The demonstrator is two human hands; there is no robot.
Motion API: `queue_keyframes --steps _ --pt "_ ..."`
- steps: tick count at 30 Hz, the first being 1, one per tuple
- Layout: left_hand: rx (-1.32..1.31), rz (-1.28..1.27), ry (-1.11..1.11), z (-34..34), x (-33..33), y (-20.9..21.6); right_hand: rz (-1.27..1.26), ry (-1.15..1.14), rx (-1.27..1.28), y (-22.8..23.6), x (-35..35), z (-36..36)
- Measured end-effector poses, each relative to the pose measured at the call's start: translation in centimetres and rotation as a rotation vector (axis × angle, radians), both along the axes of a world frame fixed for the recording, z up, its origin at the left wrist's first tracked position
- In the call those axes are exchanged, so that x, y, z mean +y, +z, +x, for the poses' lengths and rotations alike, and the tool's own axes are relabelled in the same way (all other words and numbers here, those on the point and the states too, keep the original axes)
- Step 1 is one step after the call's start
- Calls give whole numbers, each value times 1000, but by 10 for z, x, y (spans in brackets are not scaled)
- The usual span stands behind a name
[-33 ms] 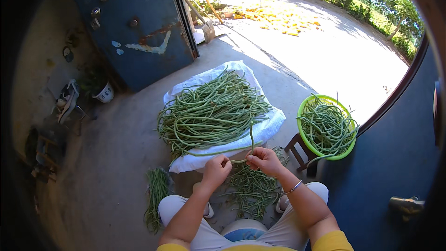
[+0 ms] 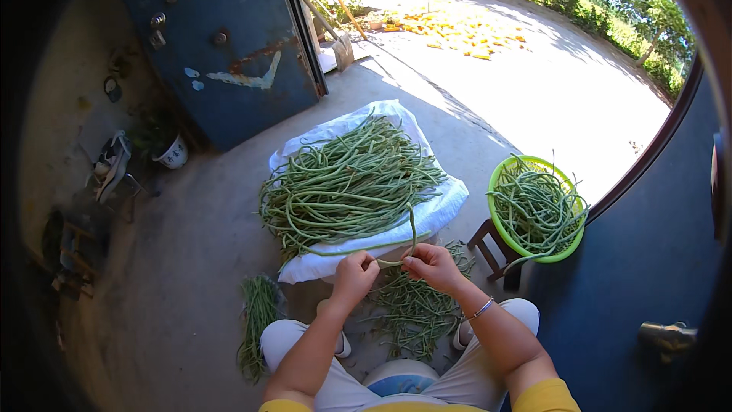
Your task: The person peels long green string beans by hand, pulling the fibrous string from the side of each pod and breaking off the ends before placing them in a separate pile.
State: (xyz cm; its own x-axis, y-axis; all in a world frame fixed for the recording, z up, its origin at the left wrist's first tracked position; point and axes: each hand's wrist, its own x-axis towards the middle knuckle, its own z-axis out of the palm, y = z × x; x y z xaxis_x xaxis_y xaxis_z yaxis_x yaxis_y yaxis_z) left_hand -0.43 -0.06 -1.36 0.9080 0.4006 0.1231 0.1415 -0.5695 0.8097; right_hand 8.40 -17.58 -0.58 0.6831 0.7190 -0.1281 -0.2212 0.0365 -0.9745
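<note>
A single long green bean point(image 2: 393, 263) stretches between my two hands, just in front of the white sack. My left hand point(image 2: 356, 275) pinches one end, and my right hand point(image 2: 431, 265) grips it further along. From the right fingertips, the rest of the bean rises over the sack's near edge. A big heap of long beans point(image 2: 351, 183) lies on the white sack point(image 2: 435, 217) beyond my hands. Below them, between my feet, short bean pieces point(image 2: 419, 313) are scattered on the floor. What sits right inside each pinch is hidden by the fingers.
To the right, a lime-green basket point(image 2: 499, 221) of beans rests on a dark wooden stool point(image 2: 488, 248). A bundle of thin beans point(image 2: 259, 320) lies by my left knee. Blue metal doors point(image 2: 229, 107) flank the doorway; outside, corn cobs point(image 2: 465, 34) are spread on the ground.
</note>
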Motion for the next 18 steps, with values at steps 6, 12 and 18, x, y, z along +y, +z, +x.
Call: queue_keyframes --steps 6,12,18 --pt "-12 -163 147 5 8 -35 87 -265 -113 7 -8 10" --pt "325 14 -107 -10 -3 -23 275 -676 46 15 -42 50" --pt "409 222 -89 -9 -7 -17 467 -1069 465 9 -95 102"
